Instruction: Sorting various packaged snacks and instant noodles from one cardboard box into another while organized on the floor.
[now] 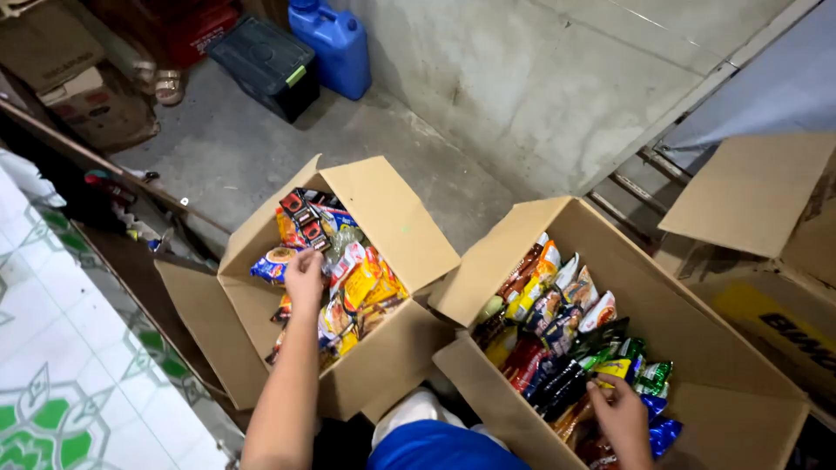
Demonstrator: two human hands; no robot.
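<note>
Two open cardboard boxes stand on the floor in front of me. The left box (394, 218) holds several colourful snack packets (357, 287). My left hand (304, 277) reaches into it, fingers curled on a packet near the top of the pile. The right box (688, 305) holds upright rows of sachets and packets (557, 322). My right hand (620, 407) rests on dark and green packets at the near end of that row, fingers closed around one. My knees in blue and white clothing (427, 435) show between the boxes.
A blue jerrycan (335, 43) and a dark crate (266, 63) stand by the far concrete wall. More cardboard boxes sit at the far left (87, 96) and at the right (766, 226). A green-patterned tiled surface (61, 374) borders the left.
</note>
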